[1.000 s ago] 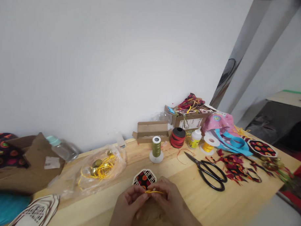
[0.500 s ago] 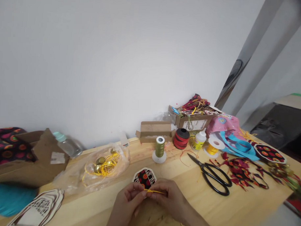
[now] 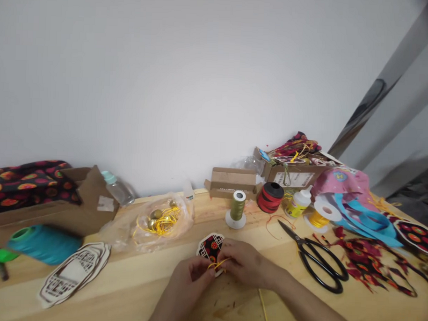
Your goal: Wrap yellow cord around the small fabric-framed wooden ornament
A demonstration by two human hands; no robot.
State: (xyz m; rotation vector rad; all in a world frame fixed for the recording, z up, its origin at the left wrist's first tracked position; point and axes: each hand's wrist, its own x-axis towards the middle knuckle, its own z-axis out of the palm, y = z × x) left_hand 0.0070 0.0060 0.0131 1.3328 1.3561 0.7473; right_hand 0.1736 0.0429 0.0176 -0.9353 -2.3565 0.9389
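Both hands meet low in the middle of the wooden table [image 3: 353, 301]. My left hand [image 3: 190, 277] pinches one end of a thin yellow cord [image 3: 218, 264]. My right hand [image 3: 243, 263] pinches the other end, so the cord loops between the fingertips. Just behind the fingers lies a small white lattice ornament with black and red patterned fabric [image 3: 209, 246], partly hidden by my right hand. A yellow strand [image 3: 262, 306] trails down the table under my right forearm.
Black scissors [image 3: 317, 263] lie to the right, beside fabric scraps [image 3: 370, 264]. Behind stand an olive thread spool [image 3: 237, 208], red ribbon roll [image 3: 270, 197], glue bottle [image 3: 297, 203], yellow cord spool [image 3: 320, 214], cardboard boxes [image 3: 232, 182]. Left: bag of gold beads [image 3: 159, 219], teal spool [image 3: 44, 243], lattice pieces [image 3: 75, 272].
The camera has turned left, bringing the teal spool and lattice pieces into view. My hands have stayed together on the yellow cord, which now hangs in a small loop rather than being pulled straight.
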